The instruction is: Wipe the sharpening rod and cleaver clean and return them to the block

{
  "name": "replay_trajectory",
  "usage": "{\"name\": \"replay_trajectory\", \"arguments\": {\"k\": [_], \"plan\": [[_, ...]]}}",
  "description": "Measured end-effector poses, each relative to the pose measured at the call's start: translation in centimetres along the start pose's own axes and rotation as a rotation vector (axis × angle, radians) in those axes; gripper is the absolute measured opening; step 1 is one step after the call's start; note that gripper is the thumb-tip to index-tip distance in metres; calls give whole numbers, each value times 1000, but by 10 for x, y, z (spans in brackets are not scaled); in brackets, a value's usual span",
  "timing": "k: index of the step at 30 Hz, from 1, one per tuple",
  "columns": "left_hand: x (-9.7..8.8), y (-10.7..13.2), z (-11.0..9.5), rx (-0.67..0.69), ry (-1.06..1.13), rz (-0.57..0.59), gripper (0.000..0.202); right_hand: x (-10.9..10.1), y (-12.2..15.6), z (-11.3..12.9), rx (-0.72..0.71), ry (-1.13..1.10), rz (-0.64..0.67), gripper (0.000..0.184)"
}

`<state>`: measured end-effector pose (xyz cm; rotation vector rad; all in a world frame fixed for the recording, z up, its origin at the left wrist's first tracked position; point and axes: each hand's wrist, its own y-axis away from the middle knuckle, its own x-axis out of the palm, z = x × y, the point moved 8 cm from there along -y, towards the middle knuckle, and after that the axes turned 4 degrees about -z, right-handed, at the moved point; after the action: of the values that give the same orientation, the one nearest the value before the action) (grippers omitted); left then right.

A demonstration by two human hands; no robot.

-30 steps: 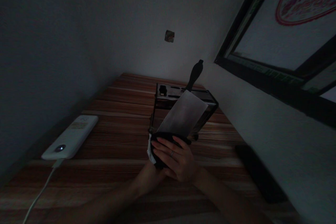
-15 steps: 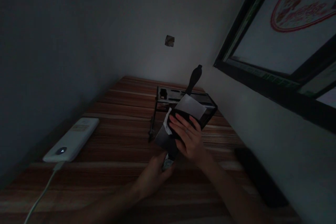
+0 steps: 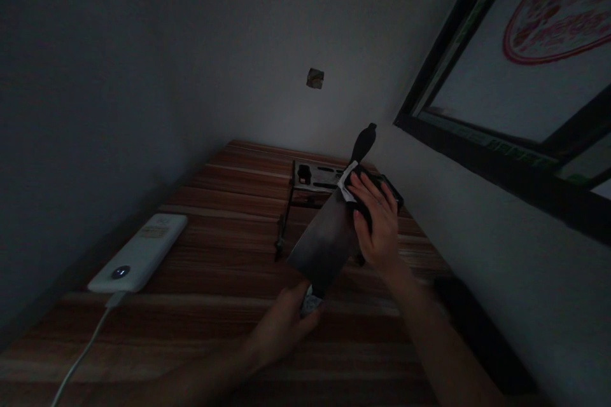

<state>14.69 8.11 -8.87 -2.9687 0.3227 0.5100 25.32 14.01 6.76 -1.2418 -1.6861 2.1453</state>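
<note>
My left hand (image 3: 289,318) is closed around the handle of a cleaver (image 3: 324,241), whose broad grey blade points up and to the right. A black cloth (image 3: 365,206) with a white edge lies over the far end of the blade. My right hand (image 3: 379,219) is wrapped over that cloth and presses it against the blade, hiding the tip. Behind the blade stands a knife rack (image 3: 315,179) with slots in its top. A black-handled tool (image 3: 364,143) sticks up at the rack, its lower part hidden.
A white power bank (image 3: 140,254) with a cable (image 3: 83,356) lies to the left on the wooden table (image 3: 214,254). At the right edge is a long dark object (image 3: 482,337). Walls border the table, and a dark window frame (image 3: 477,146) is at right.
My right hand has slid the cloth up and right along the blade, from its middle to its far end, baring more metal. My left hand stays on the handle. The view has shifted slightly.
</note>
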Motion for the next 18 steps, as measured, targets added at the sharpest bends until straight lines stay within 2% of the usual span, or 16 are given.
{"name": "replay_trajectory", "arguments": {"k": [9,18], "plan": [[0,0,0,10,-11,-11,20,3,9,10,-32,-3,9,38],[0,-1,1,7,-10,-28,19,20,43,56,-215,-52,126,39]]}}
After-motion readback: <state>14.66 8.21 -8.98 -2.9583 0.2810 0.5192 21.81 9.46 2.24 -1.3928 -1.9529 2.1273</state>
